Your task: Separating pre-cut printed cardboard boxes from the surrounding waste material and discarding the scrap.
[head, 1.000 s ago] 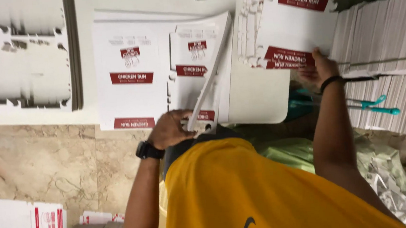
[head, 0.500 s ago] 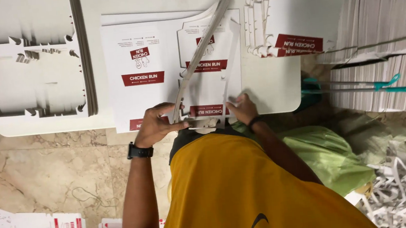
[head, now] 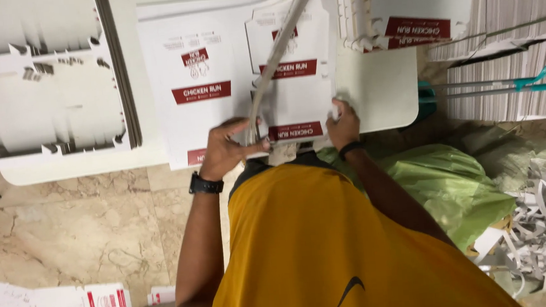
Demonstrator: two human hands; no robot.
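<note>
A flat white box blank with red label bands [head: 199,81] lies on the white table [head: 378,93]. Over its right half a second blank [head: 293,74] is partly folded, one panel standing on edge. My left hand [head: 227,149], with a black watch on the wrist, pinches the near end of that upright panel. My right hand [head: 343,123], with a dark wristband, presses on the folded blank's near right corner. My yellow shirt fills the lower middle of the view.
A thick stack of white die-cut blanks [head: 42,107] sits at the table's left. More printed blanks [head: 405,13] lie at the far right. Stacked card sheets [head: 522,23], a green bag [head: 444,179] and paper offcuts [head: 545,229] crowd the right. Marble floor [head: 65,235] carries loose blanks.
My right hand came back from the far right stack to the near corner of the folded blank. My left hand stayed at the upright panel. The view shifted closer.
</note>
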